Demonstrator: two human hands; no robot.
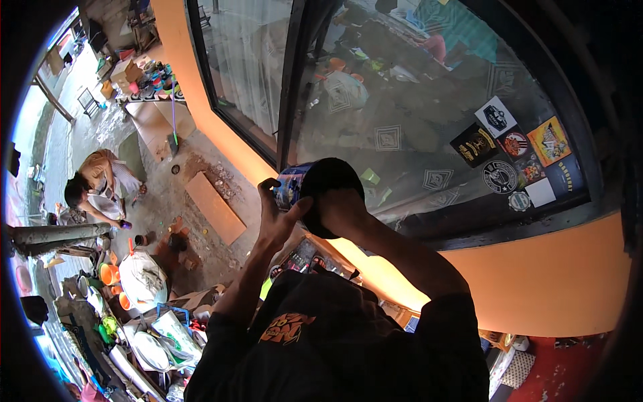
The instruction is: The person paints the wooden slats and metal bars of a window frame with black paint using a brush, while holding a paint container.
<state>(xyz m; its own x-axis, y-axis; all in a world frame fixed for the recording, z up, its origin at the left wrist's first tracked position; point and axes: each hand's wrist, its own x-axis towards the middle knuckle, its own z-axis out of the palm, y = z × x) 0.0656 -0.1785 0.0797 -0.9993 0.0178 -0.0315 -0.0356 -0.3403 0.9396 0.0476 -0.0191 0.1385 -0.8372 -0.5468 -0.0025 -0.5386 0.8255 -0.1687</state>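
In front of the window I hold up a round, can-like container (pixel 289 187) with a blue printed side; its wide black end (pixel 339 175) faces right and towards me. My left hand (pixel 276 213) is wrapped around the blue side, thumb near the black end. My right hand (pixel 340 213) is at the black end, apparently reaching into it. Its fingers are lost in the dark, so what they touch or hold is hidden.
A black-framed window (pixel 395 174) with stickers rises just ahead above an orange wall (pixel 536 281). On the floor to the left lies an orange-brown board (pixel 216 208). Farther left another person (pixel 107 177) crouches. Buckets, a white sack (pixel 143 278) and clutter fill the lower left.
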